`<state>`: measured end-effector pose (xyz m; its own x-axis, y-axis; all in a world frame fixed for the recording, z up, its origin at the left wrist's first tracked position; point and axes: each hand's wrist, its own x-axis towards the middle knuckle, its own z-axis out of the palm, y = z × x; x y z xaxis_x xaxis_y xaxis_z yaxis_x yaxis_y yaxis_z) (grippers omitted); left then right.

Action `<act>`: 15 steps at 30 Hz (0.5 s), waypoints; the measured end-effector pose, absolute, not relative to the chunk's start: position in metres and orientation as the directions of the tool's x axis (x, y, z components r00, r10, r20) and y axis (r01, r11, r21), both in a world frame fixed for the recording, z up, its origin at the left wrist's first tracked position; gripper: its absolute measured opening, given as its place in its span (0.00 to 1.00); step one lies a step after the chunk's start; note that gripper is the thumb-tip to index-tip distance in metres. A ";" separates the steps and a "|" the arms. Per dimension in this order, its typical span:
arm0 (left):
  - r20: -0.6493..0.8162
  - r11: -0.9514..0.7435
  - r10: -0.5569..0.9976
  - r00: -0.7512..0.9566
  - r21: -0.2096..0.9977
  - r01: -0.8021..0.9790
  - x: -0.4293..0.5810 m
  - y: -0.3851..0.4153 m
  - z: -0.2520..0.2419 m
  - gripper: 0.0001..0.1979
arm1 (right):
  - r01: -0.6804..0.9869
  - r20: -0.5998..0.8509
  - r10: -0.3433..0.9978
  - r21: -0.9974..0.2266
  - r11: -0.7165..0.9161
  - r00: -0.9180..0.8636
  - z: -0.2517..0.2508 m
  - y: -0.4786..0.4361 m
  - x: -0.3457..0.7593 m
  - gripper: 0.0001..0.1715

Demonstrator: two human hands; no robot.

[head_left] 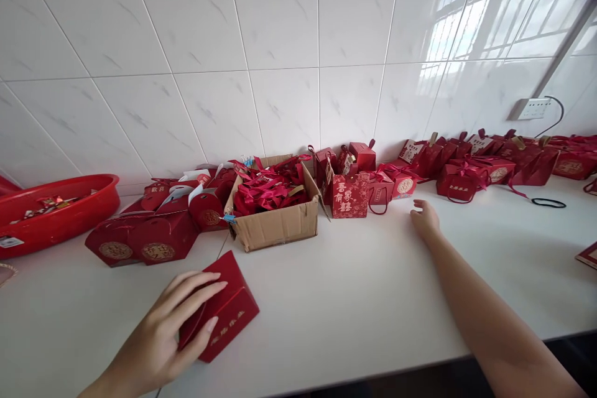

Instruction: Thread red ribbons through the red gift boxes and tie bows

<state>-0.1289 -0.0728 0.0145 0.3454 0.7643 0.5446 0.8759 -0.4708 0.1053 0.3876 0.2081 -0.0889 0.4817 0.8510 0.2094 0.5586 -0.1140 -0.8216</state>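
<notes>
My left hand (172,320) is wrapped round a red gift box (233,308) with gold lettering, near the front of the white table. Its fingers lie over the top and the thumb presses the front side. Stretched out over the table, my right hand (425,219) holds nothing, its fingers slightly bent and apart. Just behind it are a small red box tied with a ribbon (401,181) and a red card box with white characters (349,196). A cardboard box (280,231) full of red ribbons (268,189) stands between the two hands, farther back.
Several red gift boxes (158,242) stand left of the cardboard box. A red plastic basin (56,221) holds small wrapped items at the far left. More red boxes (527,161) line the tiled wall on the right, near a black loop (548,203) and a power socket (532,109).
</notes>
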 end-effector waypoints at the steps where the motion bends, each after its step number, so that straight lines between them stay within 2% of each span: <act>1: 0.544 -0.503 0.756 0.364 0.127 0.855 -0.120 -0.072 0.016 0.20 | 0.560 0.209 0.852 -0.820 -0.114 0.480 -0.088 0.208 0.388 0.22; 6: 0.530 -0.649 0.680 0.507 0.112 0.752 -0.078 -0.055 0.018 0.22 | 0.558 0.182 0.861 -0.819 -0.135 0.475 -0.087 0.208 0.387 0.26; 10: 0.437 -0.761 0.607 0.664 0.077 0.644 -0.043 -0.036 0.024 0.21 | 0.552 0.173 0.862 -0.822 -0.139 0.476 -0.087 0.209 0.388 0.29; 13: 0.344 -0.739 0.655 0.673 0.105 0.666 -0.025 -0.021 0.040 0.24 | 0.541 0.173 0.862 -0.830 -0.133 0.477 -0.088 0.210 0.388 0.30; 15: 0.367 -0.679 0.712 0.598 0.142 0.721 -0.020 -0.006 0.057 0.25 | 0.528 0.178 0.859 -0.840 -0.122 0.481 -0.089 0.212 0.387 0.29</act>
